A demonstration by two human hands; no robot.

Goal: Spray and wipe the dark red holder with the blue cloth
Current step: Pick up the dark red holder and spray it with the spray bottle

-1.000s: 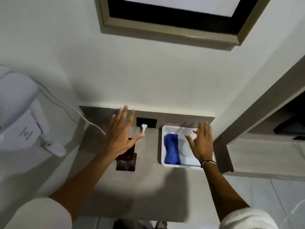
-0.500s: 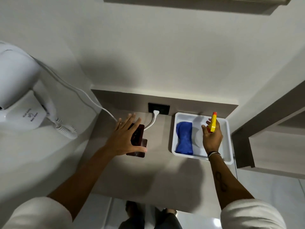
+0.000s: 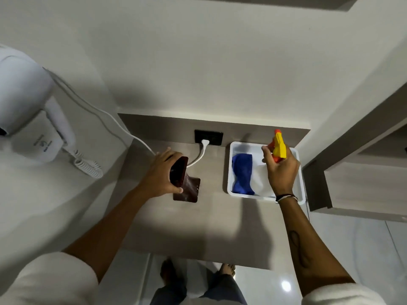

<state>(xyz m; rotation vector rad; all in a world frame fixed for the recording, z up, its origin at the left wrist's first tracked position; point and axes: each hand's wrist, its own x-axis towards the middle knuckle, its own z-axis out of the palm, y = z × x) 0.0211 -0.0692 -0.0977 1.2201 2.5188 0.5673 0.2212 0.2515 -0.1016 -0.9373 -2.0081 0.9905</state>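
The dark red holder [image 3: 187, 186] stands on the grey counter [image 3: 198, 225], and my left hand [image 3: 161, 176] is wrapped around its upright part. Over the white tray [image 3: 230, 170], my right hand [image 3: 280, 170] grips a spray bottle whose yellow and orange head [image 3: 278, 146] sticks up above the fingers. The bottle's body is mostly hidden by the hand. The blue cloth [image 3: 242, 173] lies crumpled in the left half of the tray, untouched.
A white wall-mounted hair dryer [image 3: 24, 104] with a coiled cord hangs at the left. Its white cable runs to a black socket [image 3: 208, 137] behind the holder. A wooden cabinet [image 3: 361, 186] stands to the right. Feet show on the tiled floor below the counter's edge.
My left hand came down from hovering and closed around the holder. My right hand took the spray bottle from the tray and lifted it. The camera tilted downward.
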